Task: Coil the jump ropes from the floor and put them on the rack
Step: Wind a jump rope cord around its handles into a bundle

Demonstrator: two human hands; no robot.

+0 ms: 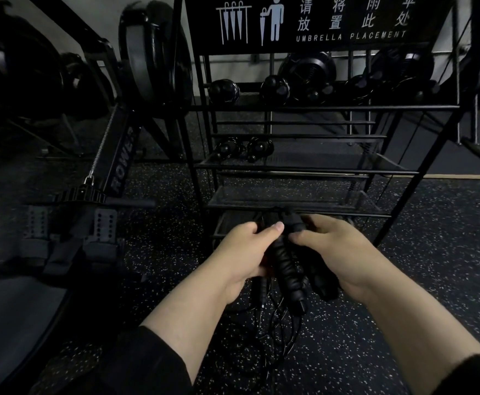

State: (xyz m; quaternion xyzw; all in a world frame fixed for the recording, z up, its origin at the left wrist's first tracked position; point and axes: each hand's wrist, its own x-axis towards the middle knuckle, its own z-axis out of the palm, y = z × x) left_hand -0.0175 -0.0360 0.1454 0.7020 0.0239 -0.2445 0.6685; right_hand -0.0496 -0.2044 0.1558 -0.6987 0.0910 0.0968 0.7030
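- A person stands over a dark, white-speckled rubber floor (404, 280), both bare forearms reaching forward, black sleeves pushed up near the elbows.
- Between the two hands is a bundle of jump ropes (288, 269): thick black handles with a ribbed, padded-looking grip, lying side by side and pointing back toward the person.
- Thin black cords (278, 317) trail from the handles and hang in loose, tangled loops below the hands, reaching down toward the floor; how many ropes there are cannot be told.
- The left hand (247, 252) is clenched around the left side of the bundle, thumb lying across the top of the handles.
- The right hand (330, 246) grasps the right side of the bundle, fingers curled over the handle ends, thumb pressing in from the near side.
- The bundle is held in the air just in front of the lowest tier of a black metal rack (290, 166), not resting on it.
- The rack has several mesh shelves; round black dumbbells (244, 149) sit on a middle shelf and more on the top one.
- A sign (318, 21) on the rack reads "UMBRELLA PLACEMENT" with white pictograms.
- To the left stands a rowing machine (121, 158) marked "ROWER".
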